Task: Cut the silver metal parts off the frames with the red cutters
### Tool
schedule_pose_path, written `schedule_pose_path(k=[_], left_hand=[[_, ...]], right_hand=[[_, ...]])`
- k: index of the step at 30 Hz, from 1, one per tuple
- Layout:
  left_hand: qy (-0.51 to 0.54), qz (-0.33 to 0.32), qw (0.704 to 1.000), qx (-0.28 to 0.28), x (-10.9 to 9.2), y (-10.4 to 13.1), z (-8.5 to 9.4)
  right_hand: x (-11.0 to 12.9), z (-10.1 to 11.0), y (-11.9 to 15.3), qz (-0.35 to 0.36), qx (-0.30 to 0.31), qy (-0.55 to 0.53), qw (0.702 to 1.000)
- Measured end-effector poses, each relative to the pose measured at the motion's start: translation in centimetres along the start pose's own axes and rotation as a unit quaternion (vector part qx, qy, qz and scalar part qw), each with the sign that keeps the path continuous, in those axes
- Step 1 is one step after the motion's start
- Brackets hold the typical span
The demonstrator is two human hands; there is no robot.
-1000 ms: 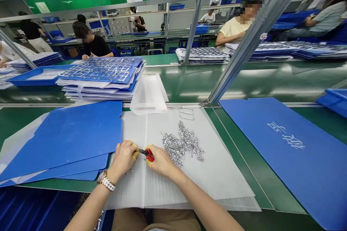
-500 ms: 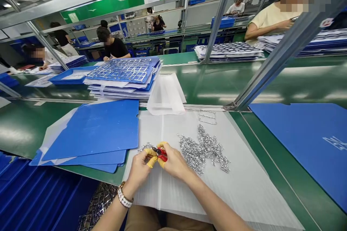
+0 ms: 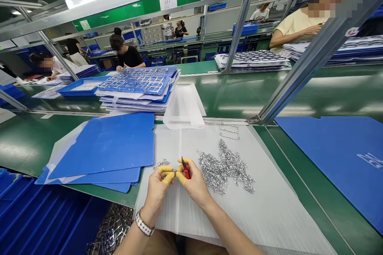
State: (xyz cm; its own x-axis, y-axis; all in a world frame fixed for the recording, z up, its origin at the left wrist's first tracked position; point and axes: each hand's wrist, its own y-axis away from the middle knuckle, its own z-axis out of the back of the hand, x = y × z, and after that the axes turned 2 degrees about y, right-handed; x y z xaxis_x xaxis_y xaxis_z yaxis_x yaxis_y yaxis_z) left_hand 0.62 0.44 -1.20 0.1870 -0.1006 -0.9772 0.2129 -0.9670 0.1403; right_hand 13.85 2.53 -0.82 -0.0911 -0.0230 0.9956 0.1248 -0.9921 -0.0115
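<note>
My left hand [image 3: 158, 185], in yellow finger cots, pinches a small shiny metal part [image 3: 175, 171] at its fingertips. My right hand [image 3: 193, 181] holds red-handled nippers [image 3: 186, 170] in its palm, their dark jaws pointing up and away. The thumb and a finger of that hand also meet at the small part. Just beyond my left hand lies a small heap of silvery parts [image 3: 163, 162]. To the right of my right hand spreads a larger pile of the same parts [image 3: 221, 165] on a white sheet [image 3: 239, 215]. A thin metal frame [image 3: 229, 130] rests behind that pile.
Blue sheets [image 3: 104, 143] lie at the left. Behind them rises a stack of boards with shiny frames [image 3: 134, 81]. A metal post [image 3: 287, 71] slants up at the right, near another blue sheet [image 3: 338, 155]. Below left, a bin holds metal scraps [image 3: 112, 227]. Several people work beyond.
The nippers have turned from pointing left at the part to pointing up in my right hand. My right thumb and finger now meet my left fingertips at the small part.
</note>
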Motion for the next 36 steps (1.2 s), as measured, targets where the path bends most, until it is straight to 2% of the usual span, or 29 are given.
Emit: schedule_pose_path(k=[13, 26, 32, 36], left_hand=[[0.006, 0.032, 0.999, 0.022, 0.1, 1.0, -0.4], [0.023, 0.069, 0.997, 0.029, 0.3, 0.0, -0.3], [0.023, 0.050, 0.998, 0.024, -0.2, 0.1, -0.5], [0.017, 0.013, 1.000, 0.021, 0.2, 0.2, -0.2]], right_hand=[[0.0, 0.4, 0.9, -0.001, 0.001, 0.043, 0.999], [-0.2, 0.5, 0.2, -0.025, 0.007, 0.045, 0.999], [0.3, 0.6, 0.2, -0.016, 0.009, 0.051, 0.999], [1.1, 2.1, 0.2, 0.006, 0.022, 0.112, 0.993]])
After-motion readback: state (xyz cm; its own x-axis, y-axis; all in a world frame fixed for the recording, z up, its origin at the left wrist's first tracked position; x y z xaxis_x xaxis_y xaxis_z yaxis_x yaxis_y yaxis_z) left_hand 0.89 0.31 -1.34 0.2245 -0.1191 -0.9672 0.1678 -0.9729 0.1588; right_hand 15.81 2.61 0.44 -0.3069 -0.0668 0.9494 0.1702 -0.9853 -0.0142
